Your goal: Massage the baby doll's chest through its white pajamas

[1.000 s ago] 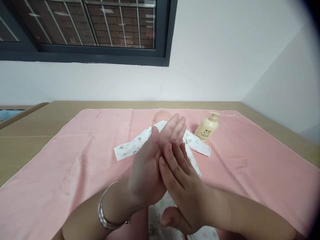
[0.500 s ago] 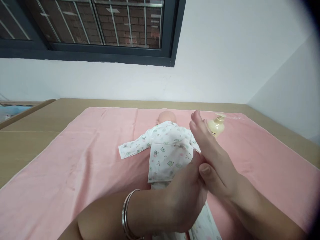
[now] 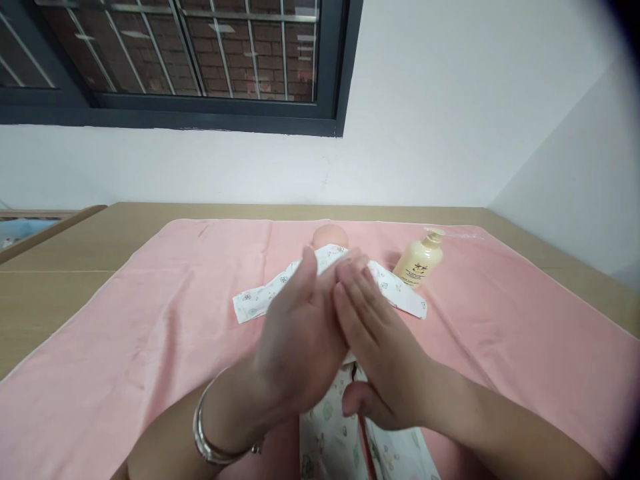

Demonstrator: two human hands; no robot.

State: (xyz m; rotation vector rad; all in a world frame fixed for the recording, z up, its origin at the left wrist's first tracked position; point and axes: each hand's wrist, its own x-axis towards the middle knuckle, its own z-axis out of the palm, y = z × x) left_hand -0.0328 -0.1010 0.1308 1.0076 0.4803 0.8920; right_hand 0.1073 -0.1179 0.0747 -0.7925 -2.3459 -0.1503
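Observation:
My left hand (image 3: 305,333), with silver bangles (image 3: 203,433) at its wrist, is turned palm inward with the fingers stretched out. Against its palm lie the straight fingers of my right hand (image 3: 383,343), whose thumb points down and to the left. Nothing shows between the two palms. Both hands are raised over a baby doll (image 3: 330,236) that lies with its head away from me. The doll wears a white printed top (image 3: 403,293) and matching trousers (image 3: 327,427); my hands hide most of its body.
A pale yellow pump bottle (image 3: 420,259) leans to the right beside the doll's sleeve. The pink sheet (image 3: 120,320) covers much of a wooden surface (image 3: 65,293). Behind it stand a white wall (image 3: 425,120) and a dark-framed window (image 3: 215,107).
My hands have shifted left and turned from a clasp into flat palms pressed together. The right sleeve of the doll's top and the pump bottle have come into fuller view.

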